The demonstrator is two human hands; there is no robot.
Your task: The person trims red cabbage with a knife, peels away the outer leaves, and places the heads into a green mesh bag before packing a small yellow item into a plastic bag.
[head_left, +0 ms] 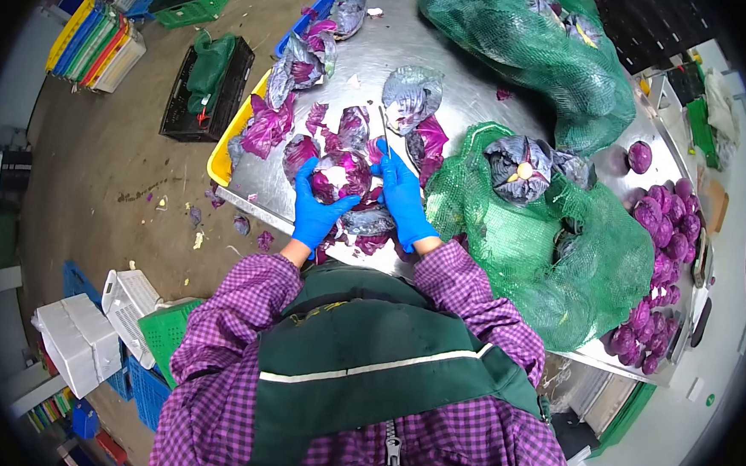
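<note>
In the head view, my left hand (316, 212), in a blue glove, curls around the near left side of a red cabbage (358, 165). The cabbage has a pale patch showing on top. My right hand (401, 199), gloved too, is closed on a knife (386, 124) at the cabbage's right side, with the narrow blade pointing away from me. The knife's handle is mostly hidden by the fingers. Torn purple leaves (300, 154) lie around both hands on the metal table (366, 66). Just beyond the knife sits a dull, greyish-purple cabbage (412, 97).
A green mesh sack (509, 250) with cabbages spreads to the right, and a fuller mesh sack (521, 50) lies behind it. Several trimmed cabbages (666, 218) are heaped at the right edge. Yellow (231, 143) and blue (318, 12) crates stand along the table's left edge.
</note>
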